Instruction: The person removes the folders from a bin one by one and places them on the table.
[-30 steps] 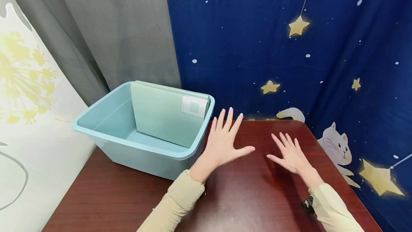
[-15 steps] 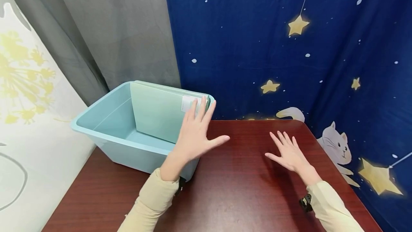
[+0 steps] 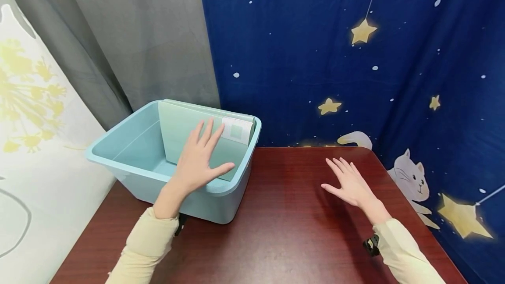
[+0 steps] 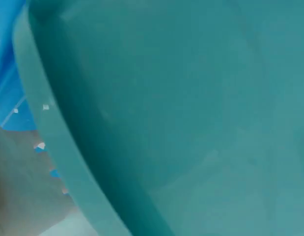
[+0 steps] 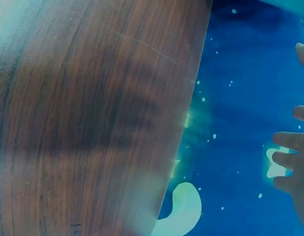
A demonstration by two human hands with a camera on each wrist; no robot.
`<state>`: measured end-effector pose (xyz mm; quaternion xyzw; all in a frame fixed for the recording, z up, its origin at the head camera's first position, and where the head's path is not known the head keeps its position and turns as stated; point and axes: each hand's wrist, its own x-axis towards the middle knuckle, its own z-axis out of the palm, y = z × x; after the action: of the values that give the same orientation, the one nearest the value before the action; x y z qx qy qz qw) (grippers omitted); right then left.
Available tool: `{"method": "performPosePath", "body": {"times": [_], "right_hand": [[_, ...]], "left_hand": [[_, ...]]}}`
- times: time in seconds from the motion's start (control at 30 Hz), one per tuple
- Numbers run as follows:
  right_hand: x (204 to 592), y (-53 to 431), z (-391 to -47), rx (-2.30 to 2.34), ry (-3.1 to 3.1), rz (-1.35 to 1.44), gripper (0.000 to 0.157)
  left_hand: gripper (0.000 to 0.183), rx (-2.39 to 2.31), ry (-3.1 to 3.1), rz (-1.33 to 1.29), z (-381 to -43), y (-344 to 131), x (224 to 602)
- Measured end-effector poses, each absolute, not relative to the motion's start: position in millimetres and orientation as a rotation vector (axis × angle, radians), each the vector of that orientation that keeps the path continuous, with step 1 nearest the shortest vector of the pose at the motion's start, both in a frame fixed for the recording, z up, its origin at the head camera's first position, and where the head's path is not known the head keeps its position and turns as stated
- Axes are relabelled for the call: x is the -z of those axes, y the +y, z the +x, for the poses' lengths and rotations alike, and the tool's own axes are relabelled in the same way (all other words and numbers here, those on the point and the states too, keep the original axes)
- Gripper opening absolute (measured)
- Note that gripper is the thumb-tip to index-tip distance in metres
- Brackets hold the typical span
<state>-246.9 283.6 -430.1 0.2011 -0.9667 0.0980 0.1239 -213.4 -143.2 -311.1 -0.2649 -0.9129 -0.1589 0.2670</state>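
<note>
In the head view my left hand (image 3: 194,162) is held above the near side of a light blue plastic tub (image 3: 215,187), fingers spread and thumb out to the right, gripping nothing. Pale green folders (image 3: 189,126) stand upright against the tub's far wall; a white label (image 3: 236,129) sits at their upper right corner. The left wrist view shows mostly the tub's wall (image 4: 166,98), without the hand. My right hand (image 3: 352,185) hovers over the right part of the table with straight fingers and holds nothing. Its fingers (image 5: 289,160) appear at the right edge of the right wrist view.
The reddish-brown wooden table (image 3: 284,214) ends just past the tub and to the right of my right hand. Behind it hang a grey curtain (image 3: 158,34) and a dark blue curtain (image 3: 284,56) with stars. A white patterned cloth (image 3: 35,143) borders the left side.
My left hand has moved left, from beside the tub's right side to over its near rim, in front of the folders. The right hand has shifted slightly left. The tub stays put.
</note>
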Motion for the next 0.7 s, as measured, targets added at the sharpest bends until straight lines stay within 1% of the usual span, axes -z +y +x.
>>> {"method": "performPosePath", "body": {"times": [0.1,0.43,0.7], "right_hand": [[426.4,281.7,-246.4,-0.29,-2.802,0.598,0.08],[423.4,277.0,-245.0,-0.307,-2.741,0.659,0.077],[422.2,277.0,-244.0,-0.306,-2.736,0.672,0.076]], "left_hand": [[0.092,0.412,-2.453,-0.718,-216.1,-163.1,317.8],[0.079,0.339,-2.452,-0.573,-224.6,-229.6,337.4],[0.077,0.36,-2.387,-0.495,-225.7,-274.1,338.3]]}}
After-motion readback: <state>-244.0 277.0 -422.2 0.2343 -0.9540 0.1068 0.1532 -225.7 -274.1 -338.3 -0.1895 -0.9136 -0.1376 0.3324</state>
